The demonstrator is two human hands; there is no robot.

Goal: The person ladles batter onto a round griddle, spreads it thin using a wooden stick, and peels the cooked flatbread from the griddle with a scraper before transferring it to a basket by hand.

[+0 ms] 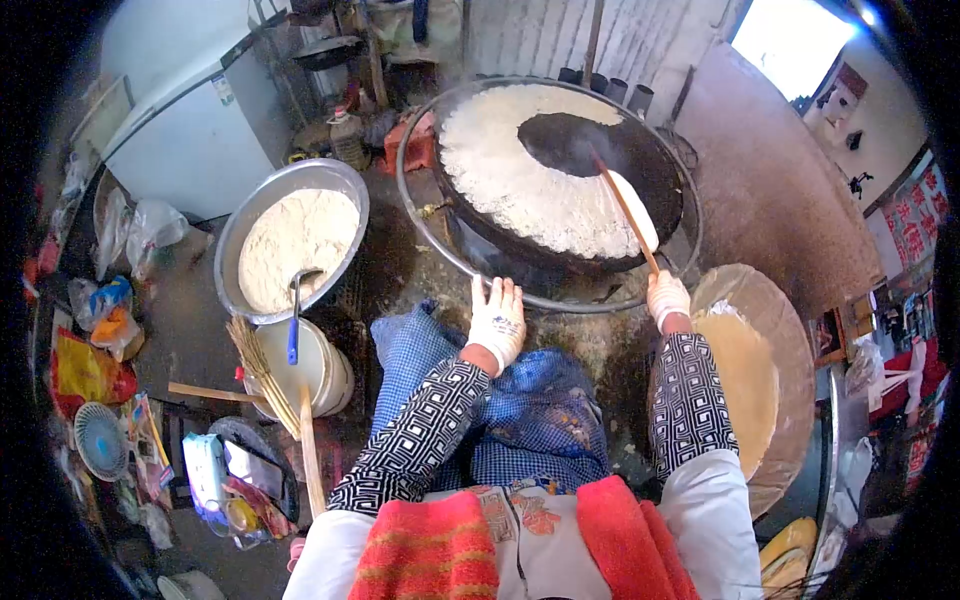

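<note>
The right hand (668, 298), fingers curled round the wooden stick (627, 222), held it over the griddle (655, 195) at four o'clock, batter (500, 165) covering ten to five; the left hand (497, 322), fingers slightly spread, touched the metal ring (440, 262) at seven; bare griddle surface lay at two.

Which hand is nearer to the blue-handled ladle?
Left. The left hand is at the metal ring's near edge, to the right of the ladle; the right hand is farther right, gripping the wooden spreader.

Patterned black-and-white sleeves (693, 400); red, yellow-striped cloth (425, 548).
</note>
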